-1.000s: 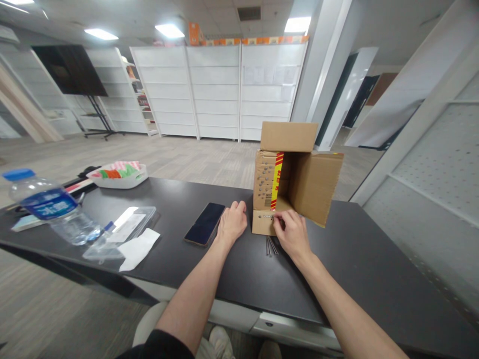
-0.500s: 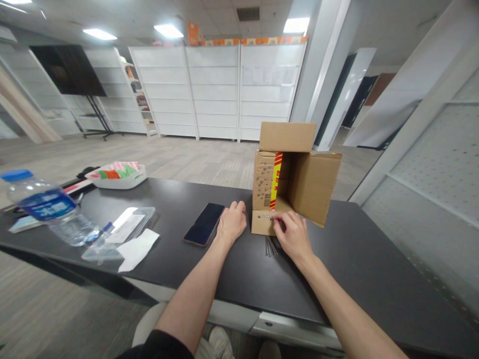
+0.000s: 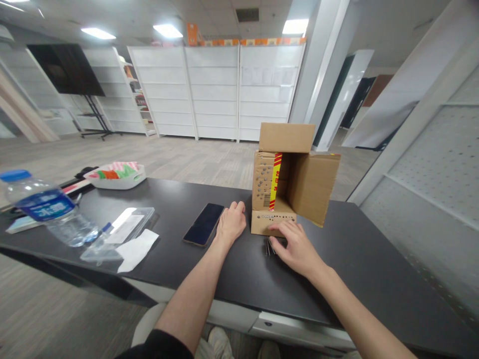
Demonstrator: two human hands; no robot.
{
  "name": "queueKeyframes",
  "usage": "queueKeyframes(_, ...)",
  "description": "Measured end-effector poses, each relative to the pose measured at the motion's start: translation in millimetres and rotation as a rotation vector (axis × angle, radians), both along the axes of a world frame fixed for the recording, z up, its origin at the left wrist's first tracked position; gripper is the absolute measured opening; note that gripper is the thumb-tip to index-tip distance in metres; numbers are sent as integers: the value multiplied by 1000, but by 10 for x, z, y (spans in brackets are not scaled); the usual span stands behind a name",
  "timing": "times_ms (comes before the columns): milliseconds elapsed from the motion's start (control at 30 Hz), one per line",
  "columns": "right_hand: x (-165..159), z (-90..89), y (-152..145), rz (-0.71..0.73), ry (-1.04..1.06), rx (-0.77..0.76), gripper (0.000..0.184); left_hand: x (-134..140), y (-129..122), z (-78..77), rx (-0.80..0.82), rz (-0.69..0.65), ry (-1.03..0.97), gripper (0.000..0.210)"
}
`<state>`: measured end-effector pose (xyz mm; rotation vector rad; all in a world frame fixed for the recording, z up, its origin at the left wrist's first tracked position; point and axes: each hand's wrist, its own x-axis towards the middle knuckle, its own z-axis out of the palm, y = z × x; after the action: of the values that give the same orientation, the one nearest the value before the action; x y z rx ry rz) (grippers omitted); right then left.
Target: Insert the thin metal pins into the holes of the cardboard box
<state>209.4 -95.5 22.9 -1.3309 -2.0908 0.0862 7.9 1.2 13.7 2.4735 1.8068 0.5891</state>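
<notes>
A cardboard box (image 3: 281,179) stands on its side on the black table, its open mouth toward me. The low front flap (image 3: 262,227) carries a row of small holes, some filled with nail heads. More round nail heads dot the left flap (image 3: 259,187). Several long nails (image 3: 267,246) lie on the table before the front flap. Over them reaches my right hand (image 3: 295,247), thumb and fingers apart, partly hiding nails and flap; nothing shows in its grasp. My left hand (image 3: 232,223) rests on the table between phone and box, fingers loosely bent, holding nothing visible.
A phone (image 3: 204,224) lies left of my left hand. Farther left are a clear plastic case (image 3: 127,232), white paper (image 3: 138,251), a water bottle (image 3: 52,209) and a white basket (image 3: 116,182) with colourful packets. A drawer (image 3: 292,329) is under the table's front edge.
My right hand has moved down from the front flap's hole row to the nails on the table, and its fingers have spread apart. My left hand has stayed in place.
</notes>
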Motion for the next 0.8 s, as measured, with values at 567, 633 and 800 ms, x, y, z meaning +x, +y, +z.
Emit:
queueKeyframes(567, -13, -135, -88, 108, -69, -84, 27, -5, 23, -28, 7, -3, 2, 21)
queueKeyframes(633, -17, -139, -95, 113, -77, -91, 27, -4, 18, -21, 0, 1, -1, 21)
queueKeyframes(800, -22, -147, -106, 109, -98, -79, 27, 0, -1, 8, -18, 1, -16, 21)
